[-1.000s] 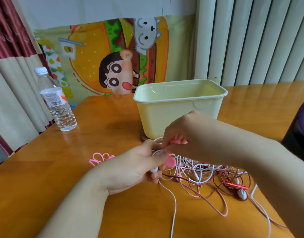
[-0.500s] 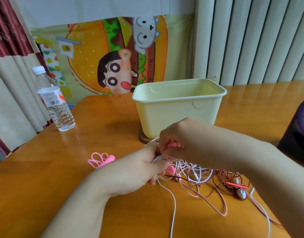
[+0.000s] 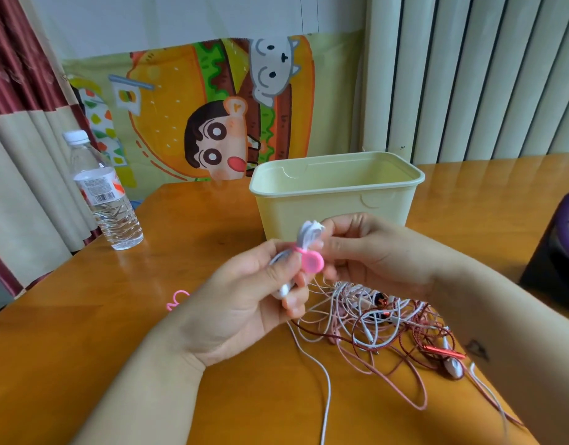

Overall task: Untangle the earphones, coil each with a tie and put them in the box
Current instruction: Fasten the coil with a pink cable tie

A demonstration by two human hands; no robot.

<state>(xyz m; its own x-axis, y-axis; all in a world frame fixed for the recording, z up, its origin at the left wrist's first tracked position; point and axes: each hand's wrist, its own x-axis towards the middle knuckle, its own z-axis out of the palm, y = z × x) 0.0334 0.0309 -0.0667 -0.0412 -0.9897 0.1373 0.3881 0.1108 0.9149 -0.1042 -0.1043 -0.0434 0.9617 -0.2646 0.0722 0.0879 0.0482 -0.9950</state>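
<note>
Wooden table (image 3: 84, 364), cartoon poster (image 3: 218, 117) on the wall behind, water bottle (image 3: 106, 194) far left. Pale yellow box (image 3: 334, 200) stands open-topped at the far middle. Left hand (image 3: 244, 303) is curled round a coiled white earphone (image 3: 308, 236), held up just in front of the box, pink tie (image 3: 312, 261) wrapped round its middle. Right hand (image 3: 373, 252) pinches the coil's upper loops from the right. Tangle of white, pink and red earphones (image 3: 389, 322) lies on the table under the hands, one white cord trailing toward the near edge. Spare pink ties (image 3: 177, 298) lie left of the left hand, partly hidden by it.
</note>
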